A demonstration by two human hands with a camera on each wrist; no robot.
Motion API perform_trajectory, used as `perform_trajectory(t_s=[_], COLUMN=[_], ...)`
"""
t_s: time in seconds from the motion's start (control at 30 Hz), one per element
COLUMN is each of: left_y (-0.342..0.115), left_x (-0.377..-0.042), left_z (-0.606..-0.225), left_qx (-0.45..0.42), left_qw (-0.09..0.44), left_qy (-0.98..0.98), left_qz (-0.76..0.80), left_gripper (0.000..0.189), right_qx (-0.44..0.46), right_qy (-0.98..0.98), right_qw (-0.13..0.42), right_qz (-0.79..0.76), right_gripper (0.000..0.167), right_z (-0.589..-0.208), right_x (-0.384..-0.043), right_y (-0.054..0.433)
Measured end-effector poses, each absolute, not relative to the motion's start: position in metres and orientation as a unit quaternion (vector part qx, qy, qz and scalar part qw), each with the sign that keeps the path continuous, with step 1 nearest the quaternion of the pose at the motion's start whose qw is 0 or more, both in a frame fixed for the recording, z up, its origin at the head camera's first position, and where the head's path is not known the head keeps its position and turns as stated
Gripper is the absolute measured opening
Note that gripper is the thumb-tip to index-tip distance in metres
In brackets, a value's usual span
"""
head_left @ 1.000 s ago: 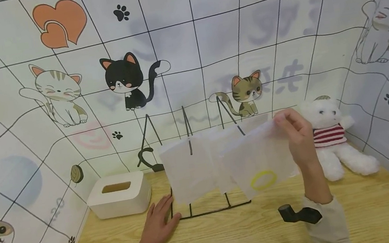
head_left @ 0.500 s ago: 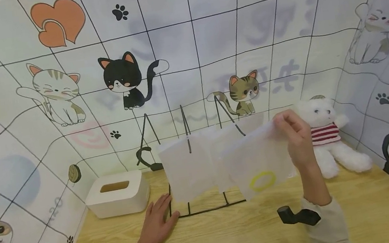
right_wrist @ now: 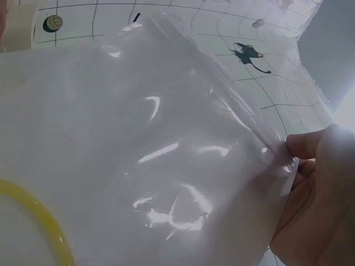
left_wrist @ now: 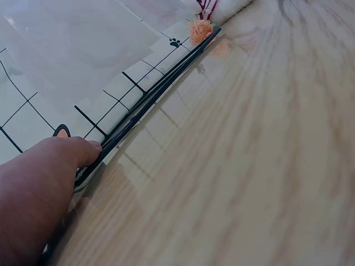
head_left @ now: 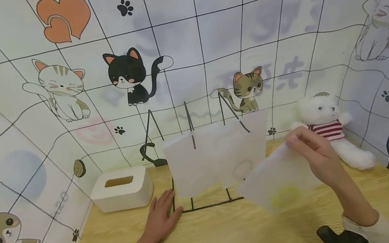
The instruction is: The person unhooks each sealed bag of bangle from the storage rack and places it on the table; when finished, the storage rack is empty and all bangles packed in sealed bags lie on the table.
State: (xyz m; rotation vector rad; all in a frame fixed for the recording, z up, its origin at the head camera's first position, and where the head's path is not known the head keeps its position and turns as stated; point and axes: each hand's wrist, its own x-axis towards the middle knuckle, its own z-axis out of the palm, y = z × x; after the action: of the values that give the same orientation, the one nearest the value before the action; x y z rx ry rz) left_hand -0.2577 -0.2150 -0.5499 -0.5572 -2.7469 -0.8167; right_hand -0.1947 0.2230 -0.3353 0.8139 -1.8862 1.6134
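With right hand (head_left: 319, 156), pinching a zip-lock bag (head_left: 277, 178) by one corner, now drawn toward the table's (head_left: 229, 237) right edge, apparently free of the wire rack (head_left: 210, 206).

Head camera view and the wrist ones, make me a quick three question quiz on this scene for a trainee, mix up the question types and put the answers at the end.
1. True or false: the right hand grips the translucent whitish plastic zip bag at its centre.

2. Multiple choice: which hand touches the black metal wire rack?
A) the left hand
B) the right hand
C) neither

3. Fill in the blank: in the head view, the white plush bear in a red-and-white striped top sits to the ___ of the rack.

Key:
1. False; it is pinched at one corner.
2. A
3. right
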Motion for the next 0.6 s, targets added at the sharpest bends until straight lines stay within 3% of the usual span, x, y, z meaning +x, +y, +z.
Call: perform_trajectory(t_s=[0.37, 0.6], left_y=[-0.214, -0.215], left_x=[-0.258, -0.259], left_z=[-0.547, -0.548], left_qx=[-0.192, -0.189], left_qw=[0.103, 0.111], left_qy=[-0.935, -0.936], left_qz=[-0.281, -0.276], left_gripper=[0.065, 0.064], right_qx=[0.326, 0.212], right_qy=[-0.693, -0.705], right_qw=[0.211, 0.219], right_qz=[0.607, 0.640], right_gripper=[0.032, 0.029], right_z=[-0.362, -0.374], right_x=[-0.161, -0.157], right_y=[0.247, 0.257])
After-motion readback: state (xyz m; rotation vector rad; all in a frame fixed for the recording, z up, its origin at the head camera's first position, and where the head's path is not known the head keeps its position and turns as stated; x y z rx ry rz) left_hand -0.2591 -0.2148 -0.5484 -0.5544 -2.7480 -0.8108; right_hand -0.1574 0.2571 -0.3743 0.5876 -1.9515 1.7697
